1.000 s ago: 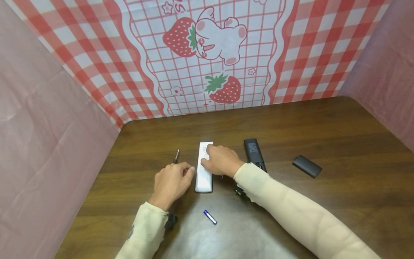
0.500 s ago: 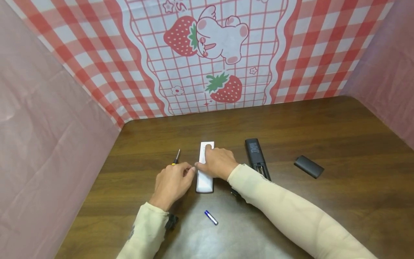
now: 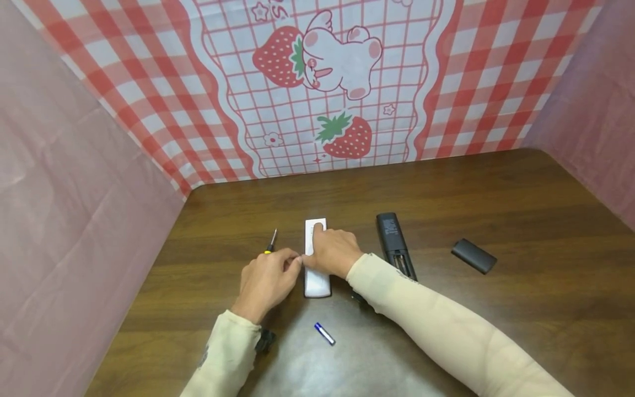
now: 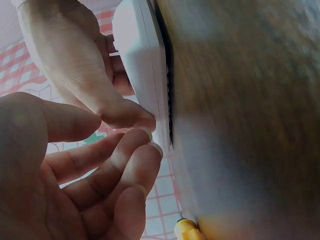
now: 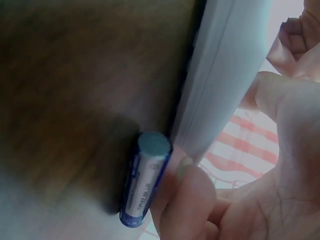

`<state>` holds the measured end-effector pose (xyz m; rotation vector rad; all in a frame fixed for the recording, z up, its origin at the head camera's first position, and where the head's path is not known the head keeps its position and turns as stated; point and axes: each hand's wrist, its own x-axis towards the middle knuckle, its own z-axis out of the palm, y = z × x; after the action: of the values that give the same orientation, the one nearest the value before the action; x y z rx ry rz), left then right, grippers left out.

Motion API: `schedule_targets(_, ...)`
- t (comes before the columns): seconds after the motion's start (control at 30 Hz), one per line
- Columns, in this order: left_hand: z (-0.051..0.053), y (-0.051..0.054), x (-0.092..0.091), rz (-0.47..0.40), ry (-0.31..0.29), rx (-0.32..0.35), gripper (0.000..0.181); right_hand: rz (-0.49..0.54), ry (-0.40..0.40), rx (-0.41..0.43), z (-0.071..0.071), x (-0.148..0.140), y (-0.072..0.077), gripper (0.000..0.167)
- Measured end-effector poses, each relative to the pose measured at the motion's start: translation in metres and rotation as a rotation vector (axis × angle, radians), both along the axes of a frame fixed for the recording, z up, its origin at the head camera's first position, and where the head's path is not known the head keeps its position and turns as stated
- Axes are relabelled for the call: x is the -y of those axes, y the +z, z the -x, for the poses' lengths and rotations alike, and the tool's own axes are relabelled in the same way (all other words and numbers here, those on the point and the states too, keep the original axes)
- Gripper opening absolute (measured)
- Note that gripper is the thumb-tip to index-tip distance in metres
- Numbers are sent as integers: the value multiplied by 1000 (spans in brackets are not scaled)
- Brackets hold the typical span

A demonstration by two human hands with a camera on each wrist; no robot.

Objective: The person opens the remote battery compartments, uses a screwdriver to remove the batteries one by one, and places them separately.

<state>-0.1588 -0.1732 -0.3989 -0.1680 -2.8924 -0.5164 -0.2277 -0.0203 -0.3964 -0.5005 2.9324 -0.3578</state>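
Observation:
A white remote control [image 3: 317, 285] lies face down on the table, its long side toward me. My right hand [image 3: 333, 251] grips it across the middle. The thumb is at its left edge; in the right wrist view, curled fingers [image 5: 192, 200] reach its other side. Beside those fingers is a blue and white battery [image 5: 146, 180], apparently on the table. My left hand [image 3: 270, 278] is just left of the remote, fingers loosely bent and holding nothing. Its fingertips [image 4: 152, 150] are close to the right thumb; whether they touch is unclear.
A second battery [image 3: 324, 334] lies in front of the remote. Left is a screwdriver [image 3: 271, 242] with a yellow and black handle, partly hidden. On the right are a black remote control [image 3: 392, 234] with its battery compartment uncovered and a black cover [image 3: 473, 255]. A patterned cloth [image 3: 342, 66] hangs behind.
My right hand has shifted left, its thumb going from the white remote's back to its left edge. The remote's near end has turned slightly right. My left hand has barely moved.

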Motion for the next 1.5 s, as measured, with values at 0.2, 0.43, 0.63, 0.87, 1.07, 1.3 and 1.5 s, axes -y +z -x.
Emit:
schedule_targets(0.2,1,0,-1,-4,4,2,19,-1,-9,4,-1,-1,0,84)
schedule_targets(0.43,1,0,-2,-11,5,11,19,11,-31,40,-1,-5,2,97)
schedule_targets(0.63,1,0,-3,-15,0,12,30,82,-32,20,-1,-13,1,98)
schedule_targets(0.87,2,-1,-3,-42,-23,51,61,207,-22,-52,-2,-22,6,98)
schedule_targets(1.07,4,-1,-3,-47,-31,61,68,287,-52,-86,-7,-31,15,86)
schedule_targets(1.3,4,0,-7,-46,-29,60,69,306,-73,-96,-8,-43,15,79)
schedule_targets(1.5,10,3,-15,-42,-48,67,68,311,-95,-94,-12,-53,14,77)
